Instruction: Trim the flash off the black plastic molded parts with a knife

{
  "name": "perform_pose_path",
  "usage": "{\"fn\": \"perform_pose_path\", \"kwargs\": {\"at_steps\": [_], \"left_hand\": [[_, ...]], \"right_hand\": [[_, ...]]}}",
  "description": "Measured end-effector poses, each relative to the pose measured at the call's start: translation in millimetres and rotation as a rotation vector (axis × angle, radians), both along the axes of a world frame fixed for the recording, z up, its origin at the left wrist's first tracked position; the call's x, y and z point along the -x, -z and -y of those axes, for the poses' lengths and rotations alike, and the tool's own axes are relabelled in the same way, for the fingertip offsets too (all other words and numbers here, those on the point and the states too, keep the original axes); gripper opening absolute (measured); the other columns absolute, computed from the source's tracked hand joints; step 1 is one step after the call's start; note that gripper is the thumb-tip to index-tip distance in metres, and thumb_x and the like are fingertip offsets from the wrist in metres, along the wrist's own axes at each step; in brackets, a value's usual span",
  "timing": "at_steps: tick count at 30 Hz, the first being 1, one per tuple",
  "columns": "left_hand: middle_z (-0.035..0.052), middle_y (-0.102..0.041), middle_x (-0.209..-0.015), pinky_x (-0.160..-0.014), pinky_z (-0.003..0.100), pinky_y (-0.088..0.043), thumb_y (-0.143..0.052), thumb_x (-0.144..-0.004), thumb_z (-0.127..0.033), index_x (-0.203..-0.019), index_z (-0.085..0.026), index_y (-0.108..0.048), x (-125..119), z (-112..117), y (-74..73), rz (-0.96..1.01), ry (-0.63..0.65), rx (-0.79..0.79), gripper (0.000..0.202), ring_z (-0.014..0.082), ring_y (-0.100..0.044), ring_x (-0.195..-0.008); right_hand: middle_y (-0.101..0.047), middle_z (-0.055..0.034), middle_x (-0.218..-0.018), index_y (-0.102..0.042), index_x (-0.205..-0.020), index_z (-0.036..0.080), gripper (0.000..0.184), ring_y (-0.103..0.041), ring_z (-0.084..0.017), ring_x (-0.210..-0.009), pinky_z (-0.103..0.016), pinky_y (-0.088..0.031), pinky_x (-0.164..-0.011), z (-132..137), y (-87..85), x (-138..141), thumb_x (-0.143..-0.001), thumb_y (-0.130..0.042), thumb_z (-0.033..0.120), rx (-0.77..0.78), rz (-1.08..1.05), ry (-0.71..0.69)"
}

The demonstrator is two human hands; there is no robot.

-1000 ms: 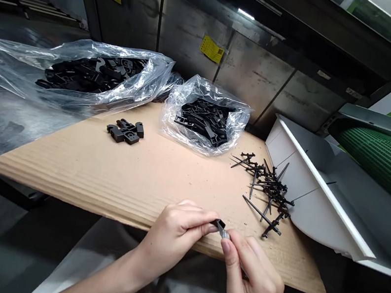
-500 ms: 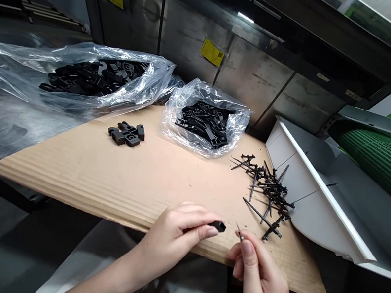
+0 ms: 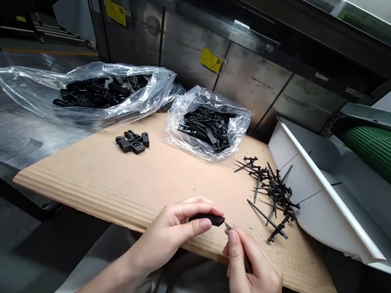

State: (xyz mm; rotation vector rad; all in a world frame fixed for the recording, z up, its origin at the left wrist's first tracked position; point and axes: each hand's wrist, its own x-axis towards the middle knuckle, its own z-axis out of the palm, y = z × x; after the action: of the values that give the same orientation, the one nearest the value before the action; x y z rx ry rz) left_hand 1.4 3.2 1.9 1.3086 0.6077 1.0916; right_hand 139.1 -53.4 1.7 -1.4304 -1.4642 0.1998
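My left hand (image 3: 176, 226) pinches a small black plastic part (image 3: 211, 218) between thumb and fingers, its end pointing right. Close to that end is the pointed blade of a craft knife (image 3: 227, 227), gripped by my right hand (image 3: 250, 266). Most of the knife's handle is hidden under my fingers. Both hands are above the front edge of a cardboard sheet (image 3: 100, 175). To the right lies a tangle of black plastic sprues (image 3: 274, 189) with long thin stems. A small group of black plastic pieces (image 3: 134, 142) sits on the cardboard at left.
Two clear plastic bags hold many black parts: a large bag (image 3: 40, 85) at left and a smaller bag (image 3: 244, 124) at the back. A white bin (image 3: 325, 198) stands on the right beside a green ridged belt (image 3: 384, 158). Metal panels (image 3: 251, 81) rise behind.
My right hand has moved slightly left, bringing the blade to the part's end. In my left hand more of the black part now shows. The camera view has shifted a little.
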Motion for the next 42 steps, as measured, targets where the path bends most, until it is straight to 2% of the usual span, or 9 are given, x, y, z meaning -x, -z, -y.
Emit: {"fn": "perform_pose_path", "kwargs": {"at_steps": [3,7,11,17,21,32,35,39,42], "left_hand": [[-0.0003,-0.062,-0.094,-0.084,0.016,-0.04,-0.057,-0.081,-0.011,-0.09,-0.022,-0.07,-0.2,0.5,-0.7,-0.011,0.003,-0.02,0.019,0.0119,-0.055,-0.093],[0.0006,-0.062,-0.092,-0.084,0.018,-0.041,-0.059,-0.079,-0.01,-0.088,-0.021,-0.071,-0.7,0.4,-0.9,-0.026,-0.029,-0.05,0.018,0.0133,-0.055,-0.092],[0.0003,-0.062,-0.093,-0.084,0.018,-0.042,-0.06,-0.077,-0.009,-0.086,-0.021,-0.071,-1.3,-0.1,0.5,-0.038,-0.07,-0.059,0.019,0.0133,-0.055,-0.092],[-0.0008,-0.063,-0.094,-0.084,0.016,-0.042,-0.06,-0.077,-0.007,-0.087,-0.023,-0.071,-2.1,0.2,0.1,-0.049,-0.089,-0.067,0.022,0.0123,-0.056,-0.094],[0.0018,-0.063,-0.093,-0.085,0.021,-0.044,-0.06,-0.077,-0.008,-0.085,-0.019,-0.072,-2.6,0.9,-1.4,-0.062,-0.108,-0.067,0.019,0.0152,-0.057,-0.093],[0.0002,-0.062,-0.092,-0.082,0.016,-0.045,-0.059,-0.077,-0.006,-0.086,-0.02,-0.071,-4.2,1.3,0.9,-0.081,-0.139,-0.12,0.021,0.0127,-0.057,-0.092],[0.0015,-0.062,-0.092,-0.082,0.019,-0.045,-0.058,-0.077,-0.007,-0.086,-0.019,-0.071,-4.3,1.9,0.5,-0.102,-0.152,-0.155,0.02,0.0142,-0.057,-0.092],[0.0033,-0.062,-0.091,-0.081,0.02,-0.046,-0.057,-0.077,-0.005,-0.086,-0.018,-0.071,-6.2,3.0,1.4,-0.142,-0.198,-0.257,0.02,0.015,-0.058,-0.089],[0.0037,-0.062,-0.091,-0.081,0.02,-0.045,-0.057,-0.078,-0.004,-0.087,-0.017,-0.07,-7.7,3.7,3.1,-0.167,-0.231,-0.329,0.021,0.0149,-0.058,-0.089]], "right_hand": [[-0.059,-0.0007,-0.062,-0.065,-0.079,0.019,0.017,-0.054,-0.011,-0.054,-0.022,-0.044,-0.056,-1.0,-3.2,-1.4,-0.084,-0.05,0.023,-0.001,-0.009,-0.024],[-0.047,0.0018,-0.053,-0.06,-0.069,0.018,0.027,-0.04,-0.008,-0.042,-0.02,-0.033,-0.038,-0.2,-5.6,-2.1,-0.086,-0.046,0.033,0.221,-0.155,-0.118],[-0.04,0.0039,-0.051,-0.051,-0.06,0.018,0.034,-0.034,-0.006,-0.041,-0.019,-0.026,-0.037,1.2,-7.8,-0.4,-0.086,-0.043,0.038,0.373,-0.268,-0.19],[-0.044,0.0026,-0.054,-0.05,-0.061,0.018,0.031,-0.036,-0.006,-0.041,-0.019,-0.029,-0.037,2.2,-9.2,-1.6,-0.086,-0.044,0.036,0.322,-0.223,-0.185],[-0.044,0.0025,-0.053,-0.053,-0.063,0.018,0.03,-0.036,-0.006,-0.04,-0.019,-0.029,-0.036,1.2,-9.1,-4.3,-0.086,-0.044,0.035,0.291,-0.189,-0.178],[-0.04,0.0049,-0.052,-0.047,-0.059,0.018,0.036,-0.034,-0.005,-0.04,-0.018,-0.026,-0.037,2.5,-7.8,-5.8,-0.085,-0.044,0.042,0.43,-0.275,-0.229],[-0.043,0.0065,-0.048,-0.048,-0.064,0.017,0.035,-0.035,-0.002,-0.034,-0.014,-0.025,-0.034,1.8,-9.7,-6.7,-0.085,-0.044,0.044,0.562,-0.46,-0.33],[-0.05,0.0072,-0.04,-0.046,-0.075,0.018,0.028,-0.033,-0.002,-0.022,-0.01,-0.024,-0.024,0.1,-11.3,-7.7,-0.087,-0.042,0.043,0.846,-1.012,-0.61],[-0.054,0.0067,-0.041,-0.045,-0.077,0.019,0.024,-0.031,-0.002,-0.02,-0.01,-0.029,-0.022,0.1,-8.3,-8.1,-0.083,-0.047,0.042,0.907,-1.34,-0.738]]}}
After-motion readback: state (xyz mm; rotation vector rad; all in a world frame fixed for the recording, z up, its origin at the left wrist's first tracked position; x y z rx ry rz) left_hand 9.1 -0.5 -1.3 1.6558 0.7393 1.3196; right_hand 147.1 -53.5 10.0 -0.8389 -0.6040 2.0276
